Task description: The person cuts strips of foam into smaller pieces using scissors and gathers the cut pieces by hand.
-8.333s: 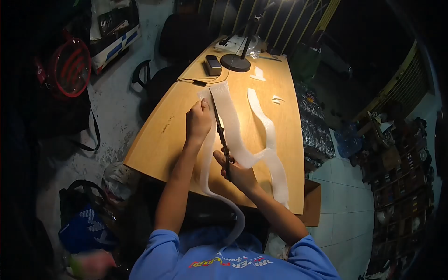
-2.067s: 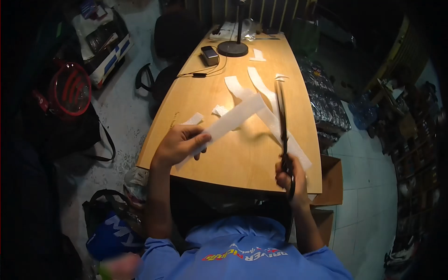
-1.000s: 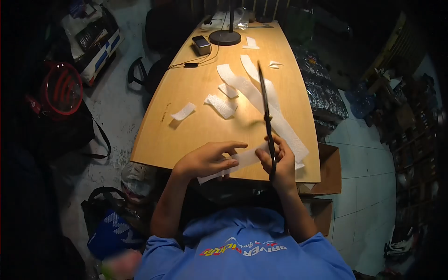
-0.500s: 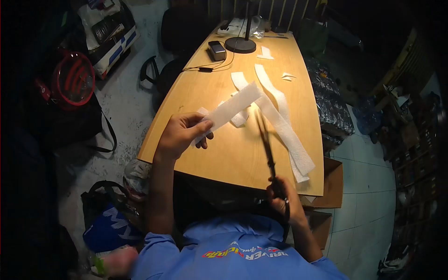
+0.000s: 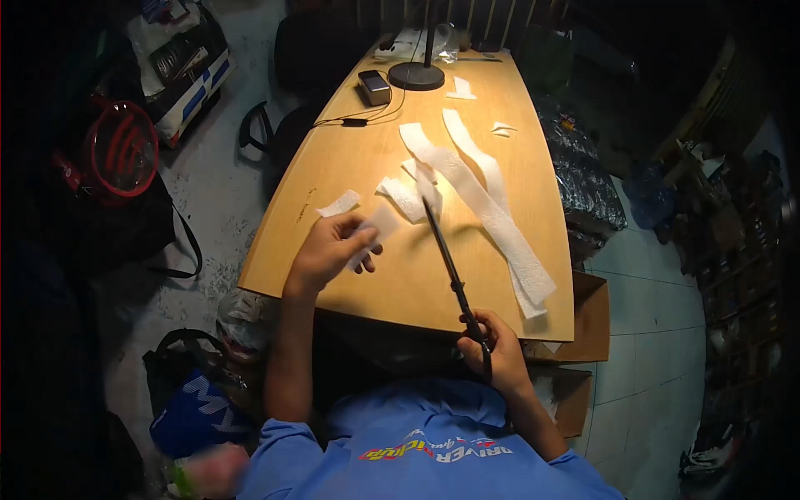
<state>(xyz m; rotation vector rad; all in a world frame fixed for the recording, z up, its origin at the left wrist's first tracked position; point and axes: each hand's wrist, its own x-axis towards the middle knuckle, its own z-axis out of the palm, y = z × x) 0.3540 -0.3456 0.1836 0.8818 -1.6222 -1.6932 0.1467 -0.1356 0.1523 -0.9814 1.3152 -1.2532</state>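
Note:
My left hand [image 5: 325, 252] is closed, pinching a short piece of white strip [image 5: 377, 225] between thumb and fingers above the near part of the table. My right hand [image 5: 500, 354] grips the handles of long dark scissors [image 5: 450, 271], held over the front edge. Their blades point away from me and look closed. Near the tips is a blurred white piece [image 5: 427, 183], over several cut white pieces [image 5: 398, 198]. Another offcut [image 5: 340, 203] lies just beyond my left hand. To the right, two long textured white strips [image 5: 467, 185] [image 5: 492, 177] cross each other on the wood.
The wooden table [image 5: 308, 267] carries a black lamp base [image 5: 417, 76], a small dark device [image 5: 374, 87] with a cable, and small white scraps [image 5: 502, 129]. Cardboard boxes [image 5: 590, 317] stand at the right, bags [image 5: 200, 408] at the lower left, and a dark chair [image 5: 258, 129] at the left.
The strip in my left hand is now much shorter, and a separate piece is by the scissors' tips. The scissors have moved left, and the view has shifted slightly.

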